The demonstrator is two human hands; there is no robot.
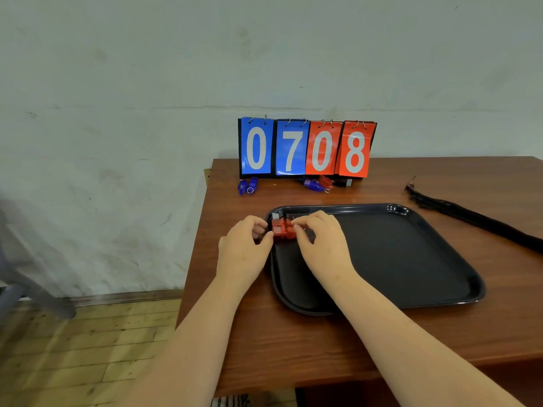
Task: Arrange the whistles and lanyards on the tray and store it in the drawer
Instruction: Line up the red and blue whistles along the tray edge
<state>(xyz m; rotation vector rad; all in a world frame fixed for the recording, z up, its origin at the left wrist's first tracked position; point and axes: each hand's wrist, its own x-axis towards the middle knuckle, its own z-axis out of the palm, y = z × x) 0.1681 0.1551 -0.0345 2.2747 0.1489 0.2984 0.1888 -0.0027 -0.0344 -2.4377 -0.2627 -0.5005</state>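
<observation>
Red whistles pinched at the 10 o'clock corner of the black tray.
Left hand and right hand each curl their fingers round the red whistles, holding them from either side. Blue whistles lie at 12 o'clock on the counter, below a scoreboard reading 0708; black lanyards stretch at 2 o'clock.

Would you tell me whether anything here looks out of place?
Nothing looks damaged or spilled. The left hand and right hand hold red plastic whistles at the far left corner of the black tray; blue whistles by the flip scoreboard and the black lanyard bundle on the wooden table lie off it.
</observation>
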